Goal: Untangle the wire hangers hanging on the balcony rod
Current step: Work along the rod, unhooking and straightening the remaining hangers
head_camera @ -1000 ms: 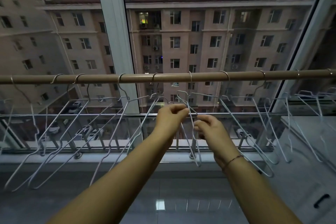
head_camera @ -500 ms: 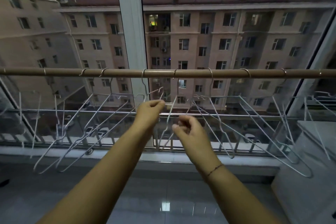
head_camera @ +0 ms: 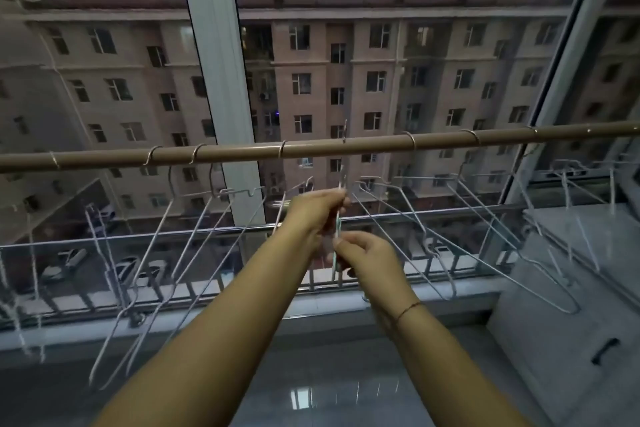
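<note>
Snagging is the risk: left hand (head_camera: 317, 210) and right hand (head_camera: 363, 258), each grip pinched onto one edge-on hanger (head_camera: 337, 225) hung from the balcony rod (head_camera: 242, 153). A sideways tug could catch neighbouring hangers (head_camera: 227, 191).

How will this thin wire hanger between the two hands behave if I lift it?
Likely light: the wire hanger is thin and the left hand and right hand hold it by fingertip pinches. Probably springy, not floppy: neighbouring hangers hold their shape. Its hook may slide on the smooth rod and snag neighbours.
</note>
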